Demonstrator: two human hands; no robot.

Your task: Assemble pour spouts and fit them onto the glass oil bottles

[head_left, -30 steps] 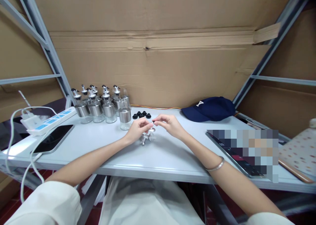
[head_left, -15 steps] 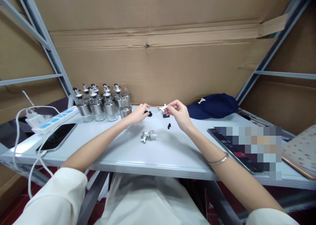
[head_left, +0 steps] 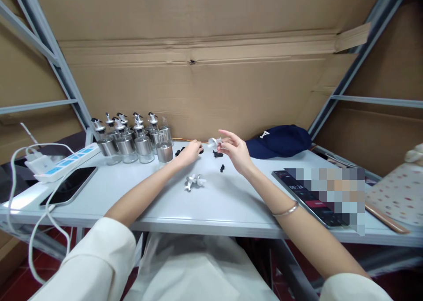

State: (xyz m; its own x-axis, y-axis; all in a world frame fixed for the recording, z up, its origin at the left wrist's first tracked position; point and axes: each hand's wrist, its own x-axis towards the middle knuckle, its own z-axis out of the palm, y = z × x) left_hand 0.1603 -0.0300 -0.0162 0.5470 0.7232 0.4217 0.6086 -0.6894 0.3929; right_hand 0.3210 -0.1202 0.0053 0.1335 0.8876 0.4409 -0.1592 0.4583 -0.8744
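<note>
My right hand is raised over the back of the table, pinching a silver-white bottle pourer between thumb and fingers, its index finger stretched out. My left hand is low over the table with its fingers curled down among small black parts; what sits under the fingertips is mostly hidden. Below the right hand lie more black pieces and a small black piece. Several silver pourers lie together on the table nearer me.
Several glass bottles with steel sleeves, most topped with pourers, stand at the back left. A power strip and a phone lie left. A navy cap and a tablet-like device are right. Cardboard walls the back.
The pourer in my right hand has turned, its wide end now facing left. My left hand's fingers have curled lower toward the black parts. The whole view has shifted slightly.
</note>
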